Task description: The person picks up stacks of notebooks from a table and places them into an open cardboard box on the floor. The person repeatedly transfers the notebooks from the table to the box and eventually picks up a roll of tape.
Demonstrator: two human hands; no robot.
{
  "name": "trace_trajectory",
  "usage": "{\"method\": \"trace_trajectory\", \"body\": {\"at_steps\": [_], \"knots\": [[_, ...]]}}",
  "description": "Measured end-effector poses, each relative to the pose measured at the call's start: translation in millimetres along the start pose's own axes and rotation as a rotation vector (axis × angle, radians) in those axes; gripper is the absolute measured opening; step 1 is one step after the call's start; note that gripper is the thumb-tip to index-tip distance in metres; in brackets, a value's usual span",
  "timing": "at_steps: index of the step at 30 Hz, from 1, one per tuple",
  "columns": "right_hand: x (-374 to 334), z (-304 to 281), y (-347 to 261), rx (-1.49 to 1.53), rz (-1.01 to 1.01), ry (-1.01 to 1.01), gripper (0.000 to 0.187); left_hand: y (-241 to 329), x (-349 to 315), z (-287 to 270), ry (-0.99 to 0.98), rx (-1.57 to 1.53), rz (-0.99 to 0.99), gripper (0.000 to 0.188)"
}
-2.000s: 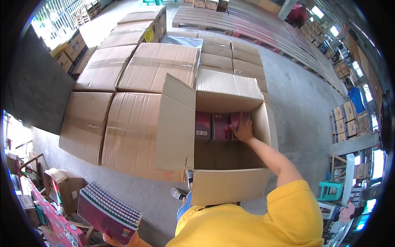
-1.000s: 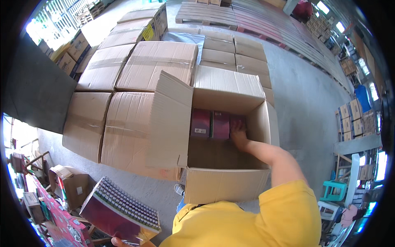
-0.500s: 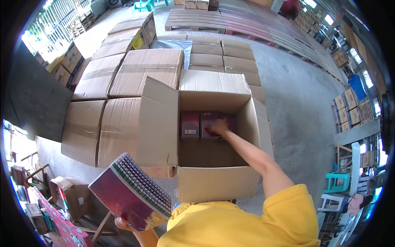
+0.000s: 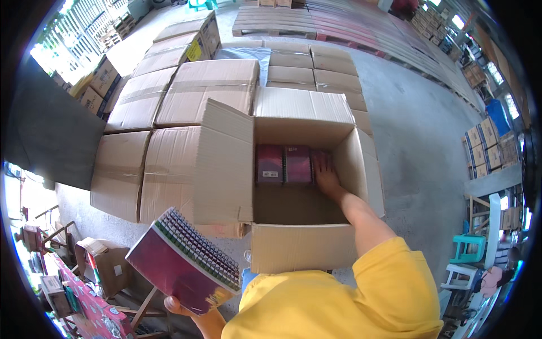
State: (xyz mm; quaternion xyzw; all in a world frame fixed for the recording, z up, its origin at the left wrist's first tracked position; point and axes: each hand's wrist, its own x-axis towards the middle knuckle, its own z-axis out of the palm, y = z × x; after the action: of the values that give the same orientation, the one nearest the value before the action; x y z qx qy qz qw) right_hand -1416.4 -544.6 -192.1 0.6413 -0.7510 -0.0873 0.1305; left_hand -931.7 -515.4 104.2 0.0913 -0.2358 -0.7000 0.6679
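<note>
One right hand (image 4: pixel 327 177) (spread), touching notebooks (image 4: pixel 297 165)

Grey floor (image 4: pixel 418 158), perhaps bright windows (image 4: pixel 511 105)

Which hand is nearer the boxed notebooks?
Right. The right hand is on the notebooks at their right end; the left hand is outside the open box, lower left, holding a spiral-bound stack.

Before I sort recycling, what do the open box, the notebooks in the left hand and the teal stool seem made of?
Open box: matte brown cardboard, apparently corrugated, from its ridged flaps.
Notebooks in the left hand: probably paper, the maroon cover's sheen suggesting gloss; spiral bindings perhaps metal or plastic.
Teal stool: likely plastic, being evenly coloured.
</note>
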Motion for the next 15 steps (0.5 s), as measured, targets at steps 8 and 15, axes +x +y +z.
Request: {"method": "trace_trajectory", "body": {"at_steps": [8, 15], "knots": [[45, -94, 34, 0.08, -0.238, -0.477, 0.084, 27, -5, -27, -0.144, -0.147, -0.113, 0.062], [110, -217, 50, 0.168, -0.024, -0.807, 0.053, 37, 11, -44, -0.078, -0.114, -0.102, 0.063]]}}
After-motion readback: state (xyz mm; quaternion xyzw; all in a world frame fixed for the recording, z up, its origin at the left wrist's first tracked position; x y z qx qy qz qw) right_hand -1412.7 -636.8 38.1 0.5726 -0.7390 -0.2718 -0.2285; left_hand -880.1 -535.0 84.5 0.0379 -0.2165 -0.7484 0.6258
